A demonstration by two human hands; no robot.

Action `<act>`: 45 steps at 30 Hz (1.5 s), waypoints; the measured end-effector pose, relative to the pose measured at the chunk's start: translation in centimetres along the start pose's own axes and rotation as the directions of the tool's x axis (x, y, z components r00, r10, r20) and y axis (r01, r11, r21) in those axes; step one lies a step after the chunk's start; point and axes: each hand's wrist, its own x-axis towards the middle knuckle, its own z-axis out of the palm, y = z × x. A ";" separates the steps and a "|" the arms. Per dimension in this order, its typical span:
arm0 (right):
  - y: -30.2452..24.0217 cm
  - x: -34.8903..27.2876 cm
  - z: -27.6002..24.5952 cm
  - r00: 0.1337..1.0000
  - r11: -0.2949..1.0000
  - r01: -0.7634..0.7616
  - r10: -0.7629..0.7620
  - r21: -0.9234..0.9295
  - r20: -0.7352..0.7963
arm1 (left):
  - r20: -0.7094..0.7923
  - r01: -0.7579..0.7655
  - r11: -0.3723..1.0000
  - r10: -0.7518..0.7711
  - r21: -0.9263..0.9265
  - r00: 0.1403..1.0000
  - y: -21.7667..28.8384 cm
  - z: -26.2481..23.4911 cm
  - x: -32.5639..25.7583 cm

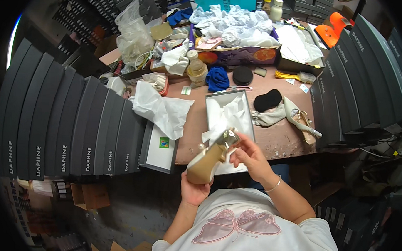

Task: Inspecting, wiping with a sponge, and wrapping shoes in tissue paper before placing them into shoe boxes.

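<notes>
A high-heeled shoe (205, 164) with a tan sole and shiny silver heel is held in the air before my chest, sole turned up. My left hand (195, 190) grips it by the toe end. At the heel end, the bent fingers of my right hand (250, 157) close on the back of the shoe. Just beyond and partly hidden by the shoe is an open grey shoebox (208, 108) with white tissue paper (231, 114) in it. A matching cream shoe (297, 118) lies on the table to the right, beside a black oval pad (267, 100) and a greyish cloth (269, 116).
Stacked dark shoeboxes wall off the left (51, 117) and right (348, 83). A box lid (161, 151) bearing white paper (163, 107) sits left. Behind are a bottle (196, 70), a blue cloth (218, 78), a black round tin (242, 76), a brush (303, 77) and crumpled paper (236, 23).
</notes>
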 end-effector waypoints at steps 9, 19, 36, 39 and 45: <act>1.8 -1.0 -1.6 0.949 0.915 -0.285 0.227 0.286 0.219 | 0.325 -0.329 0.044 0.083 0.943 0.942 1.6 10.0 -2.1; -5.6 11.7 -16.0 0.944 -0.243 0.178 -0.233 -0.954 0.235 | 0.152 0.093 0.693 -0.284 0.715 0.947 -0.6 9.2 3.2; -3.2 24.6 -16.7 0.886 -0.148 0.183 -0.404 -0.972 0.228 | 0.144 -0.077 0.867 0.006 0.493 0.990 2.6 9.7 5.0; -7.2 16.5 -4.9 0.836 0.192 0.469 -0.412 -0.862 0.363 | 0.161 -0.092 0.864 0.012 0.496 0.987 2.3 9.1 4.2; -5.0 7.9 -3.1 0.670 -0.213 0.652 -0.288 -0.728 0.685 | 0.269 -0.224 0.537 -0.007 0.813 0.963 0.5 10.1 2.0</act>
